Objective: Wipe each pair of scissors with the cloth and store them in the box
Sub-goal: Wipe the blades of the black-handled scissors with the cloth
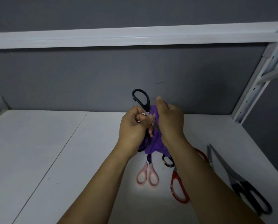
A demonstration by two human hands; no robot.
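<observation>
Your left hand (133,126) grips the black-handled scissors (146,102) with its fingers curled tight, above the white shelf (54,151). Your right hand (170,122) pinches the purple cloth (154,143), bunched against those scissors. Pink-handled scissors (148,168) lie on the shelf below.

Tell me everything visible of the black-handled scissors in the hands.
The black-handled scissors have glossy, plastic-looking loops: one sticks up above the left hand, one shows below it. The left hand grips them above the table; the right hand holds the purple cloth against them. The blades are hidden.
</observation>
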